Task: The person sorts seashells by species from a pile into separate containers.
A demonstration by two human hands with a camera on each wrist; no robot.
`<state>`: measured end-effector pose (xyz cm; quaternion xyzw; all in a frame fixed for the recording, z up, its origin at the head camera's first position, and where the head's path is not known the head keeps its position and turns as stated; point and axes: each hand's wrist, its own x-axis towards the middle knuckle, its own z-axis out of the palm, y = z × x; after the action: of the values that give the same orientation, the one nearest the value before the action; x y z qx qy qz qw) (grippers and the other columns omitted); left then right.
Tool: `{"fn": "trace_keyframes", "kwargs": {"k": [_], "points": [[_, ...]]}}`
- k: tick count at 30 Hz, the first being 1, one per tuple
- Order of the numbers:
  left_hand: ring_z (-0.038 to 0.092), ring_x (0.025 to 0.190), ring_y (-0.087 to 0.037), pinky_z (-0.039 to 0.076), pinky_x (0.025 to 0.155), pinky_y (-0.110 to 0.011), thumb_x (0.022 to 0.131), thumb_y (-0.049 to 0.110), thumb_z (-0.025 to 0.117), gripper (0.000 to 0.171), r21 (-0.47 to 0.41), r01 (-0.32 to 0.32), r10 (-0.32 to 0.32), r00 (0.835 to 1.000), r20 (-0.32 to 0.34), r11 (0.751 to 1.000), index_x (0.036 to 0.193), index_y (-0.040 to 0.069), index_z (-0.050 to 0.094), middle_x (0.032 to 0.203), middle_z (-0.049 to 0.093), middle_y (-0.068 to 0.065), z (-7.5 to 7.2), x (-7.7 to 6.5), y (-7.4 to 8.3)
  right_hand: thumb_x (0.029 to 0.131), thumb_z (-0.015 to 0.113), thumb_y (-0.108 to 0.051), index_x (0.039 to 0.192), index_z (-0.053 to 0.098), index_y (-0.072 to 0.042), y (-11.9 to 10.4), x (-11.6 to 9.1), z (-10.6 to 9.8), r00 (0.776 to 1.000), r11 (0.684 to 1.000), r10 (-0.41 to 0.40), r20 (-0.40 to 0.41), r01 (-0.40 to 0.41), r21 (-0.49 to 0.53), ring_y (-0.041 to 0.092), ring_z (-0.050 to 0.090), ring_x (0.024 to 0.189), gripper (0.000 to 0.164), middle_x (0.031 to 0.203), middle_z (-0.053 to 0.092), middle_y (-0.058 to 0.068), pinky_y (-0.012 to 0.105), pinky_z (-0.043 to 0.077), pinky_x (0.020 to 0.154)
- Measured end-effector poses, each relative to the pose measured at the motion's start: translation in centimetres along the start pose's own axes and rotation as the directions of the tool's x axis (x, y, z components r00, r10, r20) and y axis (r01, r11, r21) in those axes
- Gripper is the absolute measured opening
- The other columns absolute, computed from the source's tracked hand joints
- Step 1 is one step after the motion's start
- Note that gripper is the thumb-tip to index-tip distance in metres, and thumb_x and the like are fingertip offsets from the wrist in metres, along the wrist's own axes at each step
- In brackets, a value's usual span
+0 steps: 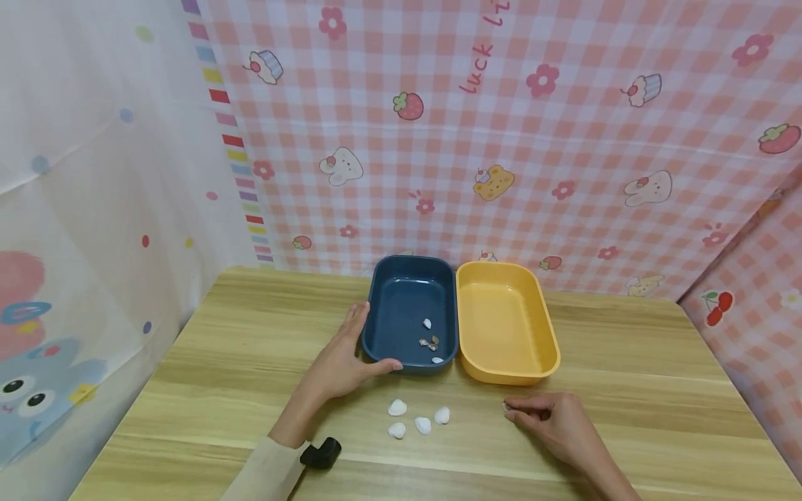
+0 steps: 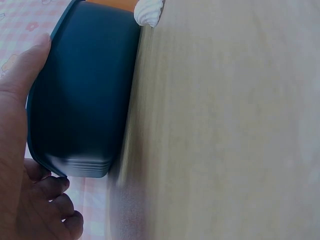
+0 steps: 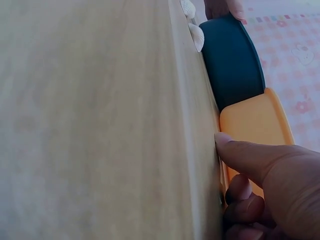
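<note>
My left hand (image 1: 338,358) holds the near left corner of a dark blue tray (image 1: 410,264), thumb on the front rim and fingers along the left side. In the left wrist view those fingers curl at the rim of the tray. Inside it lie a white seashell (image 1: 427,323) and several small brownish and white shells (image 1: 432,342) near the front. Right of the yellow tray's front edge, low over the table, my right hand (image 1: 560,428) pinches a small brownish shell (image 1: 506,407) between thumb and index finger. The right wrist view mostly hides that shell behind the thumb.
Several white seashells (image 1: 422,425) lie on the wooden table (image 1: 626,362) between the hands. A yellow tray (image 1: 501,320) stands against the blue one's right side. A black device (image 1: 321,454) sits at the left wrist. Checked cloth (image 1: 438,160) hangs behind the table.
</note>
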<state>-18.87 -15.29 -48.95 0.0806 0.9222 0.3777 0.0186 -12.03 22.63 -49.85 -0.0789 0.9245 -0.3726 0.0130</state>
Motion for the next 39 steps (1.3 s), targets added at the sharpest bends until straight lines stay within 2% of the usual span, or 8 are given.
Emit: {"fn": "trace_keyframes", "kwargs": {"k": [4, 7, 13, 18, 26, 33, 39], "points": [[0.008, 0.162, -0.022, 0.025, 0.125, -0.062, 0.072, 0.072, 0.080, 0.127, -0.002, 0.005, -0.005, 1.000, 0.000, 1.000, 0.167, 0.023, 0.011, 0.175, 0.011, -0.003, 0.0, 0.0, 0.0, 0.084, 0.085, -0.028, 0.097, 0.084, -0.027, 0.0, 0.0, -0.1, 1.000, 1.000, 0.012, -0.007, -0.012, -0.009, -0.004, 0.068, 0.085, 0.014, 0.096, 0.081, -0.009, 0.017, 0.055, 0.069], [0.008, 0.162, -0.022, 0.025, 0.124, -0.062, 0.073, 0.072, 0.081, 0.127, -0.002, 0.008, -0.008, 1.000, 0.000, 1.000, 0.167, 0.023, 0.011, 0.175, 0.011, -0.003, 0.0, 0.0, 0.0, 0.083, 0.086, -0.030, 0.097, 0.084, -0.028, 0.0, 0.0, 0.0, 1.000, 1.000, 0.019, -0.010, -0.019, -0.013, -0.004, 0.069, 0.086, 0.013, 0.095, 0.081, -0.009, 0.017, 0.055, 0.070], [0.007, 0.162, -0.021, 0.025, 0.125, -0.061, 0.072, 0.072, 0.081, 0.127, 0.000, 0.010, -0.010, 1.000, 0.001, 1.000, 0.167, 0.023, 0.011, 0.175, 0.009, -0.003, -0.1, 0.0, 0.1, 0.085, 0.085, -0.029, 0.096, 0.084, -0.025, -0.1, 0.2, 0.0, 0.999, 0.999, 0.044, 0.002, -0.044, 0.007, -0.005, 0.062, 0.073, 0.012, 0.094, 0.081, -0.008, 0.017, 0.051, 0.063], [0.007, 0.162, -0.022, 0.025, 0.125, -0.061, 0.073, 0.071, 0.081, 0.127, 0.000, 0.000, 0.000, 1.000, -0.003, 1.000, 0.167, 0.022, 0.011, 0.175, 0.010, -0.003, -0.1, 0.0, 0.1, 0.085, 0.084, -0.024, 0.094, 0.083, -0.024, -0.2, 0.4, 0.1, 0.999, 0.999, 0.047, 0.010, -0.047, 0.016, -0.001, 0.054, 0.063, 0.009, 0.084, 0.078, -0.010, 0.019, 0.047, 0.057], [0.008, 0.162, -0.023, 0.026, 0.124, -0.063, 0.073, 0.072, 0.080, 0.127, 0.003, 0.003, -0.003, 1.000, -0.002, 1.000, 0.167, 0.022, 0.012, 0.175, 0.009, -0.003, 0.0, -0.1, 0.0, 0.084, 0.085, -0.023, 0.092, 0.081, -0.023, -1.0, 0.1, 0.0, 0.999, 0.999, -0.030, 0.019, 0.030, 0.026, -0.002, 0.051, 0.061, 0.009, 0.069, 0.064, -0.013, 0.019, 0.045, 0.055], [0.008, 0.162, -0.023, 0.025, 0.124, -0.062, 0.073, 0.071, 0.081, 0.126, -0.002, -0.004, 0.004, 1.000, -0.005, 1.000, 0.167, 0.022, 0.011, 0.175, 0.010, -0.002, 0.0, -0.1, 0.0, 0.083, 0.086, -0.019, 0.089, 0.080, -0.024, -2.6, 0.3, -0.6, 0.990, 0.990, -0.137, -0.031, 0.138, 0.020, -0.003, 0.049, 0.059, 0.011, 0.063, 0.057, -0.015, 0.020, 0.045, 0.052], [0.008, 0.162, -0.024, 0.025, 0.124, -0.063, 0.073, 0.072, 0.080, 0.127, 0.005, -0.004, 0.004, 1.000, -0.004, 1.000, 0.167, 0.022, 0.011, 0.175, 0.009, -0.004, 0.0, 0.0, 0.0, 0.083, 0.087, -0.019, 0.089, 0.080, -0.027, -4.4, 0.6, -1.2, 0.985, 0.986, -0.166, -0.051, 0.167, 0.004, -0.003, 0.047, 0.057, 0.012, 0.062, 0.053, -0.016, 0.019, 0.043, 0.050]]}}
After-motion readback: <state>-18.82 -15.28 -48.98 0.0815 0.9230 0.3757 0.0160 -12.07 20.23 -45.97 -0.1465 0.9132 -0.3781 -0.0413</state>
